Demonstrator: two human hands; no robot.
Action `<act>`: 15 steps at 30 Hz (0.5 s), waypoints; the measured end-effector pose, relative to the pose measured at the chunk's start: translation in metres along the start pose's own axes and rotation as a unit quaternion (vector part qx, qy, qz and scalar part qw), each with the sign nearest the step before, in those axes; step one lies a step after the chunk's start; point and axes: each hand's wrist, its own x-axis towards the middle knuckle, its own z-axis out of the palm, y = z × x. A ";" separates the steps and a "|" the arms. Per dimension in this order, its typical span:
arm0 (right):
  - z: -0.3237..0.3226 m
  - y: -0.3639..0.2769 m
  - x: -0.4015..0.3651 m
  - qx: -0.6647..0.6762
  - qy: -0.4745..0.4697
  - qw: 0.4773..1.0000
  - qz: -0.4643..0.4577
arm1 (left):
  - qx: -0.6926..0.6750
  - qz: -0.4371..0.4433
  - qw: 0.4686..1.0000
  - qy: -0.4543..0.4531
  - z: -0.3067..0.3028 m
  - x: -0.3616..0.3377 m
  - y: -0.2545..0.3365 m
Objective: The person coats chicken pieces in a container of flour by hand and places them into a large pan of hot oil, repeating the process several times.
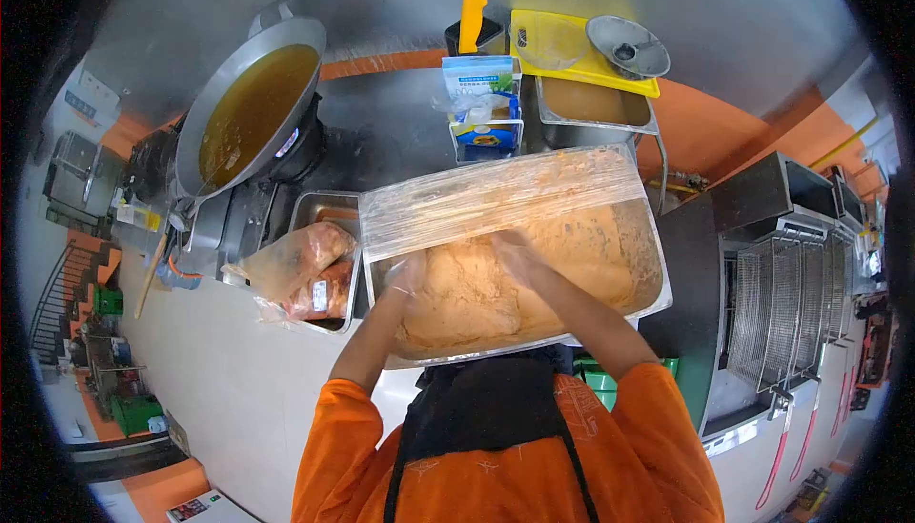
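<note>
A large metal tray (658,266) holds orange-tinted flour or breading (581,246), with a coated, lumpy mass (462,289) in its left half. Clear plastic wrap (505,194) stretches over the tray's far side. My left hand (407,273), seemingly in a clear glove, is at the left edge of the lumpy mass. On the mass's far right side rests my right hand (518,258), pale with flour and blurred. The fingers of both hands are buried or smeared, so their grip does not show.
Left of the tray, a smaller metal pan (348,204) holds bagged raw meat (319,275). A big wok (253,108) of brown oil stands behind it. Farther back are a yellow-handled knife (472,22), a yellow board (572,51) and a metal container (600,103). Fryer baskets (786,304) hang at right.
</note>
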 end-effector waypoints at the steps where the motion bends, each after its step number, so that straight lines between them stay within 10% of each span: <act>1: 0.009 0.000 0.011 -0.345 -0.044 0.937 0.005 | 0.026 0.002 1.000 0.014 0.006 0.003 -0.002; 2: 0.014 0.001 0.016 -0.646 -0.084 0.759 0.010 | 0.044 0.000 0.999 0.027 0.010 0.004 -0.004; 3: 0.015 0.003 0.013 -0.647 -0.080 0.758 0.010 | 0.054 0.001 0.998 0.036 0.011 0.008 -0.005; 5: 0.028 0.005 -0.006 -0.405 0.032 0.913 -0.030 | 0.057 -0.002 0.998 0.042 0.007 0.010 -0.004; 8: 0.025 -0.030 -0.028 -0.044 0.093 0.994 -0.034 | 0.053 -0.003 0.998 0.044 -0.004 0.013 -0.004; 11: -0.041 0.038 0.032 -0.332 0.067 0.926 -0.168 | 0.066 -0.004 0.996 0.057 -0.004 0.017 -0.002; 15: -0.006 0.044 0.046 -0.279 0.138 0.938 -0.156 | 0.086 0.001 0.993 0.077 0.002 0.029 -0.002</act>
